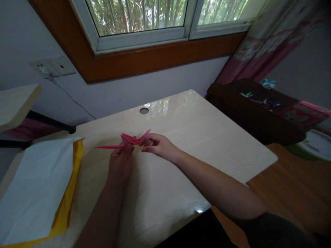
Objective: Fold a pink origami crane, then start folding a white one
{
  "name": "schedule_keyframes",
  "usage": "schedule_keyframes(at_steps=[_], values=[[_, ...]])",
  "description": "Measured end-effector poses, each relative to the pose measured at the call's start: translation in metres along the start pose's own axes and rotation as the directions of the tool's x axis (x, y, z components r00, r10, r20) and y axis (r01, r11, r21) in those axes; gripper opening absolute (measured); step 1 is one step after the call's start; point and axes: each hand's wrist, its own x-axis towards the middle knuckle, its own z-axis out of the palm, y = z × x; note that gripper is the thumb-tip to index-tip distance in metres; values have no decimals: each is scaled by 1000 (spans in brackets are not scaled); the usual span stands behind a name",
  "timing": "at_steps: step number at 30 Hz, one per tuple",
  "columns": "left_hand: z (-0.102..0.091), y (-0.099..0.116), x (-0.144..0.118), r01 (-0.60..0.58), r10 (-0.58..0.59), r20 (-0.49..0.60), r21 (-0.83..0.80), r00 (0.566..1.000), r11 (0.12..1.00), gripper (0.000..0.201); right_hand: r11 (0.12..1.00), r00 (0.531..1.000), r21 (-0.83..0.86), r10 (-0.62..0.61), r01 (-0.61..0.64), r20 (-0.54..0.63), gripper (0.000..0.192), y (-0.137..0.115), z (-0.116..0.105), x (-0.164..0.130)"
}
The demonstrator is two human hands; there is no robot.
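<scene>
A pink folded-paper crane (130, 138) is held above the desk, with its long thin point stretching left and another point angled up at the right. My left hand (121, 162) is closed on it from below, the thumb pressed against the paper. Beside the crane's right end is my right hand (157, 146), its thumb and curled fingers apart with a gap between them. The fingertips lie close to the paper; whether they touch it I cannot tell.
White paper (41, 186) lies over yellow paper (66, 193) on the left of the pale desk (201, 137). A round hole (144, 111) is near the back edge. A raised shelf (18, 105) stands at left; a dark brown piece of furniture (238, 110) is beyond the right edge.
</scene>
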Motion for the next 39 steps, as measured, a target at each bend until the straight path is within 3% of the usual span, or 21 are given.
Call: schedule_keyframes(at_steps=[3,6,9,14,20,29,34,39], values=[[1,-5,-1,30,-39,69,124,997,992,28,998,999,-63,-26,27,22,38,-1,3,-3],[0,-9,-1,48,-65,91,177,994,983,33,977,992,-197,-102,86,-73,34,-4,1,-4],[-2,-10,1,40,-46,29,196,998,980,31,934,977,-332,-181,135,-114,33,-6,-4,-5],[-1,-7,3,38,-17,-79,269,997,962,32,904,966,-395,-226,161,-123,34,-10,-5,-6],[5,-2,2,-2,23,-108,189,994,982,27,912,967,-378,-220,158,-127,33,-13,-1,-8],[4,-3,3,61,-43,-116,161,992,985,32,856,949,-483,-284,186,-137,31,-8,1,-10],[4,-10,7,92,-81,-78,150,994,984,35,751,891,-616,-420,236,-171,27,-9,2,-10],[9,-13,5,51,-46,-36,128,998,990,38,649,825,-708,-539,278,-170,18,-15,3,-11]])
